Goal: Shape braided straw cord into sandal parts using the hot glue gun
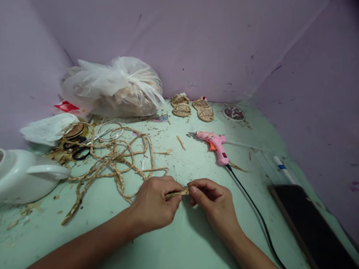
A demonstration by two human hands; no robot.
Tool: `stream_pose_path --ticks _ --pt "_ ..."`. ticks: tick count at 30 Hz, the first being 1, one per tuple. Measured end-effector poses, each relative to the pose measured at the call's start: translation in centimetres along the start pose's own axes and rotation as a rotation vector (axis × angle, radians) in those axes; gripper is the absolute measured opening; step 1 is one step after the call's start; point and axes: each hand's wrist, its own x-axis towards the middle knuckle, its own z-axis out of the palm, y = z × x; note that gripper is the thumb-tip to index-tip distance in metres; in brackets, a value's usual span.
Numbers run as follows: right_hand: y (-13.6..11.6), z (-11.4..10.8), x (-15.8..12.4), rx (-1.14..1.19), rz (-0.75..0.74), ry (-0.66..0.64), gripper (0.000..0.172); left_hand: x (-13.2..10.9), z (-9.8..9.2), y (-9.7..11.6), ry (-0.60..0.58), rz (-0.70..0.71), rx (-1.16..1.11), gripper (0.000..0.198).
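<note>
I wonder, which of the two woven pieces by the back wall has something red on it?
The right woven piece, nearer the glue gun: a red bit sits at its far end. The left woven piece shows only white there.

This braided cord [119,181] is tan, kinda strawy, sprawled in messy loops on the green tabletop [161,250], one short bit pinched.

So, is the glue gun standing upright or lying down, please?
Lying down: the glue gun rests sideways, its handle flat against the table.
</note>
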Motion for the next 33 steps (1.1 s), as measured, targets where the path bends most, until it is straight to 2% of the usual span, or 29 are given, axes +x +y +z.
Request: stream_pose_path --ticks 7,13,19,21,26,28,30,31,33 --pt "0.3 0.2 -0.2 -0.014 -0.029 0.019 0.012 0.1 0.3 0.1 0.042 -0.031 -0.02 0.013" --pt "0.2 0.2 -0.5 -0.092 -0.118 0.045 0.01 0.0 0.7 -0.2 0.073 0.063 -0.013 0.017" --pt "0.6 0.4 -0.5 -0.115 -0.103 0.008 0.014 -0.3 0.6 -0.4 0.081 0.151 0.039 0.02" --pt "0.7 0.2 -0.5 -0.172 -0.153 -0.037 0.012 -0.2 0.2 -0.2 0.038 0.092 0.01 0.02" --pt "0.3 -0.5 -0.5 -0.342 -0.364 -0.255 0.016 0.8 -1.1 0.3 -0.086 -0.171 -0.219 0.018" --pt "-0.1 -0.5 -0.6 -0.369 -0.395 -0.271 0.015 1.0 -1.5 0.5 -0.1 -0.207 -0.27 0.019" --pt "-0.4 -0.3 -0.7 -0.347 -0.304 -0.234 0.012 1.1 -1.7 0.6 -0.115 -0.209 -0.282 0.017" --pt "-0.5 -0.2 -0.7 -0.291 -0.197 -0.226 0.014 1.1 -1.8 0.7 -0.124 -0.202 -0.277 0.016" --pt "-0.9 0.0 -0.6 -0.082 0.113 -0.266 0.022 1.1 -1.9 0.8 -0.136 -0.178 -0.248 0.015"
